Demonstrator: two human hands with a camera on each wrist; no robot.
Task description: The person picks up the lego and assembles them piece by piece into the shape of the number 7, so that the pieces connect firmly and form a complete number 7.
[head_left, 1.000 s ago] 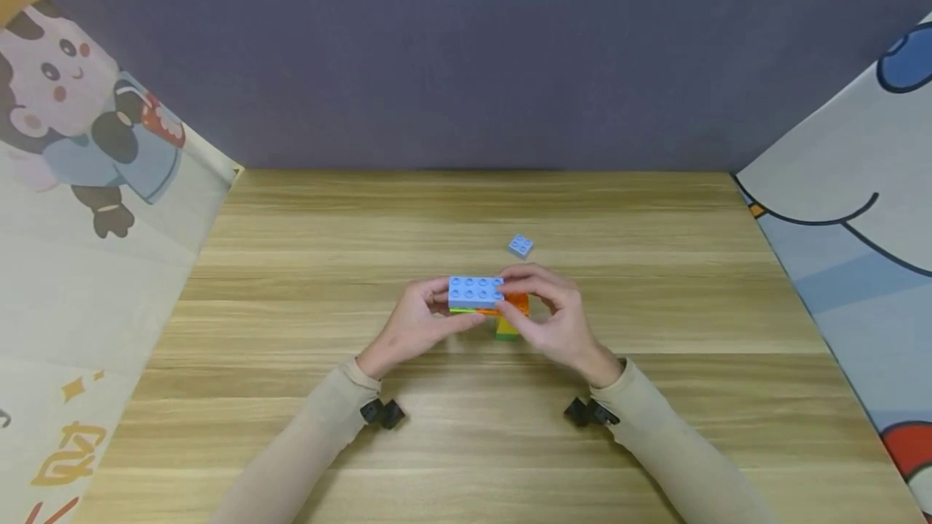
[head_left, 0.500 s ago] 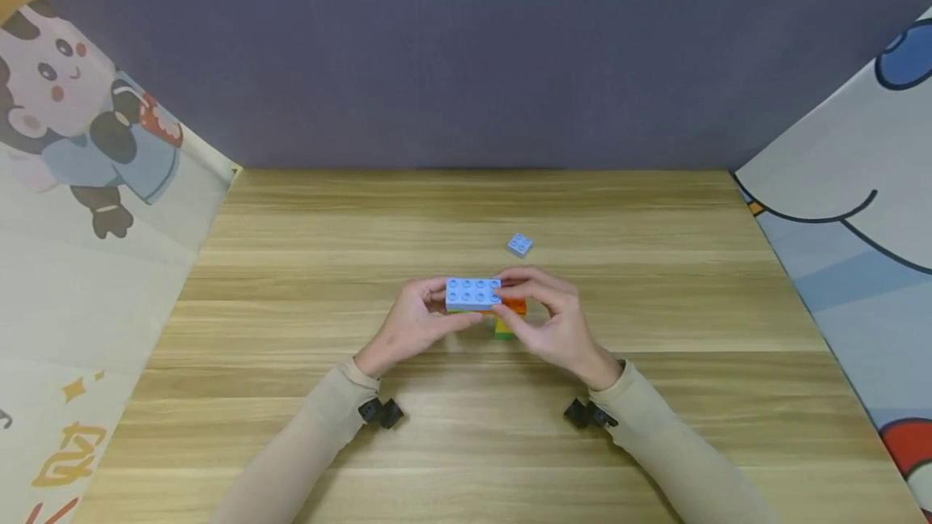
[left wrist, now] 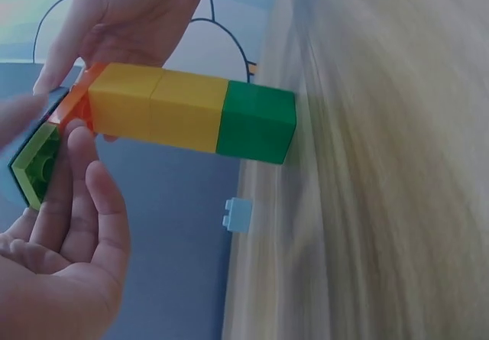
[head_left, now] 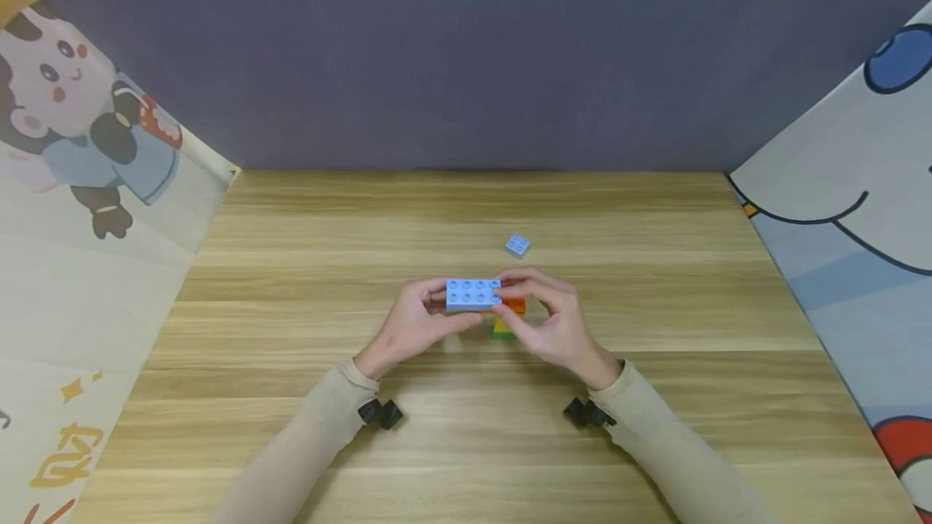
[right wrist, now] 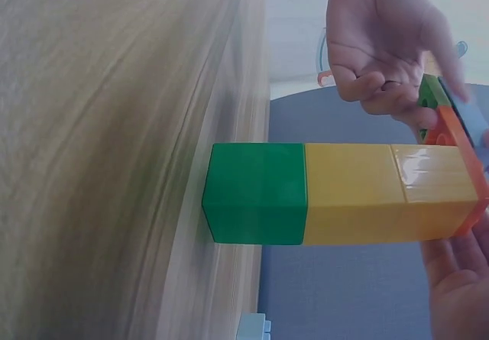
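Observation:
A light-blue eight-stud building brick (head_left: 466, 292) lies across the top of a brick tower, held between both hands. Under it are an orange brick (head_left: 518, 305) and a light-green brick (left wrist: 32, 168) that juts out at the left. Two yellow bricks (left wrist: 157, 103) and a dark-green brick (right wrist: 256, 195) form the column, its base right at the tabletop. My left hand (head_left: 413, 322) holds the left end, thumb along the front, fingers curled beneath the overhang. My right hand (head_left: 551, 315) pinches the blue brick's right end between thumb and fingers.
A small light-blue four-stud brick (head_left: 518, 246) lies on the wooden table (head_left: 328, 217), behind the right hand. A dark-grey panel (head_left: 466, 63) stands at the table's back edge, with cartoon-printed walls at both sides.
The blue brick has shifted very slightly left and nearer, and less of the light-green brick shows below its front edge. Both hands keep nearly the same hold.

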